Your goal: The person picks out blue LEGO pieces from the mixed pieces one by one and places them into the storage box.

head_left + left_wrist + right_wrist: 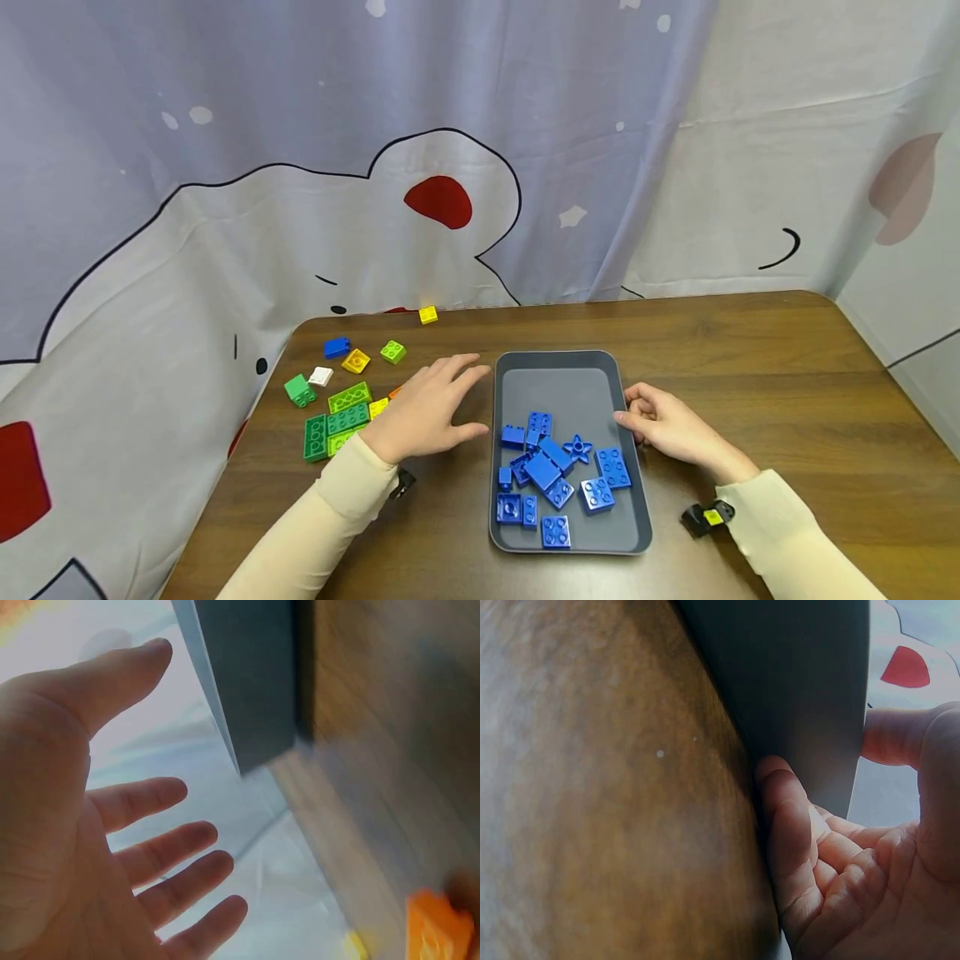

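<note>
A grey tray (555,387) lies on the table, holding several blue toy bricks (542,472) and a blue flower-shaped piece (577,448) in its nearer part. My right hand (671,425) grips the tray's right side. In the right wrist view, that hand (855,877) has its thumb over the rim and its other fingers curled against the outer wall. Beside the left rim, my left hand (435,408) holds nothing, its fingers spread. The left wrist view shows this hand (45,810) apart from the tray wall (247,682). Some bricks lie partly hidden behind the left hand.
Left of the tray are loose bricks: green ones (348,418), a white one (321,377), yellow ones (356,361) and a blue one (337,347). An orange brick (439,926) shows in the left wrist view. A patterned curtain (585,167) hangs behind the wooden table (787,400).
</note>
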### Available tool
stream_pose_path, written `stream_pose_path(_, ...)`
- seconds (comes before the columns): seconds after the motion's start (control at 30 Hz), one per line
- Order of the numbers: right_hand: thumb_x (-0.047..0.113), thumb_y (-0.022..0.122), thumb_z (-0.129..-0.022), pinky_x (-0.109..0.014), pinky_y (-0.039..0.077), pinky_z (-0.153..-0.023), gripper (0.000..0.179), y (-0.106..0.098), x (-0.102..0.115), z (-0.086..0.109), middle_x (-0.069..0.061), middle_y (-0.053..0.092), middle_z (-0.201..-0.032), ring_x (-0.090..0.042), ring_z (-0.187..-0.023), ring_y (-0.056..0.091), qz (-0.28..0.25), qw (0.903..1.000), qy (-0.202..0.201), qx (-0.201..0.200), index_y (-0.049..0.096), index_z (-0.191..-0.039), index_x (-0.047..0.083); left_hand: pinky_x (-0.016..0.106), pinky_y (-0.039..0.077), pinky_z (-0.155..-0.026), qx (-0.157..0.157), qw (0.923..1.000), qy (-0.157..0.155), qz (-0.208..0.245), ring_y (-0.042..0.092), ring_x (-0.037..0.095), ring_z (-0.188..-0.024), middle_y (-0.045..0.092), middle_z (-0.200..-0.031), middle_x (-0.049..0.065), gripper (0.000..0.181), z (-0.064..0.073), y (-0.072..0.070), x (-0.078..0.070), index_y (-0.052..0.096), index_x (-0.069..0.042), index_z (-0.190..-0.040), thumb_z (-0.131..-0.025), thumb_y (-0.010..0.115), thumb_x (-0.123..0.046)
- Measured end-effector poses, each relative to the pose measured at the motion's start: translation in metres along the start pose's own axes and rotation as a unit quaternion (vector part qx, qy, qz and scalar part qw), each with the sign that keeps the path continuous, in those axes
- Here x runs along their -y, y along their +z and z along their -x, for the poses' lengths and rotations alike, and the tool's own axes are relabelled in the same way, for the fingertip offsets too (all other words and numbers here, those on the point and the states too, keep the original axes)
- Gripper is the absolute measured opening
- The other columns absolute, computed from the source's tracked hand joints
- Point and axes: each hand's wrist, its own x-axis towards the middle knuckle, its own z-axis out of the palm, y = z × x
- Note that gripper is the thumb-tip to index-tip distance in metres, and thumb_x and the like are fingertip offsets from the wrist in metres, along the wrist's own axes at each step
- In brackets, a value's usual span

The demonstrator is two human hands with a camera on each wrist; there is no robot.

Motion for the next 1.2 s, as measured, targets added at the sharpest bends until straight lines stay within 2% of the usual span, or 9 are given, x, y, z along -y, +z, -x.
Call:
stream_pose_path(0.2,0.024,0.066,-0.101,-0.025,0.047,-0.060,0.040,-0.001,0.000,0.001,-0.001,0.057,-0.072,-0.010,-0.061,0.055,0.001,1.0000,0.000,-0.001,0.055,-0.124,-0.007,0.056,0.044,-0.116,-0.004,0.9989,-0.046,0.000,0.052,0.037,-0.141,0.047,-0.158,0.013,0.080,0.002,-0.006,0.031,0.050,-0.014,-0.152,-0.087,0.078,-0.052)
stream_pose_path(0.33,0.024,0.066,-0.101,-0.025,0.047,-0.060,0.041,0.000,0.000,0.002,-0.001,0.057,-0.071,-0.009,-0.061,0.054,0.002,1.0000,0.001,-0.001,0.055,-0.125,-0.007,0.057,0.044,-0.115,-0.004,0.9978,-0.066,-0.007,0.053,0.039,-0.139,0.047,-0.157,0.016,0.078,0.004,-0.011,0.052,0.050,-0.012,-0.152,-0.089,0.078,-0.049)
stream_pose_path(0.57,0.025,0.066,-0.101,-0.025,0.047,-0.059,0.041,0.001,0.001,0.002,-0.002,0.058,-0.072,-0.009,-0.061,0.054,0.000,1.0000,0.004,0.002,0.055,-0.125,-0.007,0.061,0.045,-0.112,0.016,0.9946,-0.101,-0.018,0.052,0.043,-0.136,0.046,-0.156,0.020,0.077,0.011,-0.013,0.089,0.047,-0.007,-0.154,-0.092,0.075,-0.045)
stream_pose_path(1.0,0.024,0.066,-0.101,-0.025,0.048,-0.059,0.042,0.001,0.000,0.001,-0.002,0.058,-0.072,-0.009,-0.061,0.055,-0.002,1.0000,0.000,0.002,0.055,-0.126,-0.008,0.062,0.043,-0.112,0.052,0.9833,-0.175,0.001,0.048,0.046,-0.139,0.045,-0.155,0.022,0.071,0.022,-0.013,0.141,0.046,-0.005,-0.154,-0.096,0.070,-0.039)
stream_pose_path(1.2,0.025,0.066,-0.101,-0.025,0.048,-0.060,0.042,0.001,0.000,0.000,-0.002,0.058,-0.072,-0.009,-0.061,0.055,0.002,1.0000,0.001,0.000,0.055,-0.125,-0.007,0.064,0.042,-0.113,0.064,0.9751,-0.212,-0.002,0.046,0.049,-0.139,0.044,-0.154,0.026,0.062,0.029,-0.013,0.170,0.044,-0.002,-0.154,-0.098,0.063,-0.021)
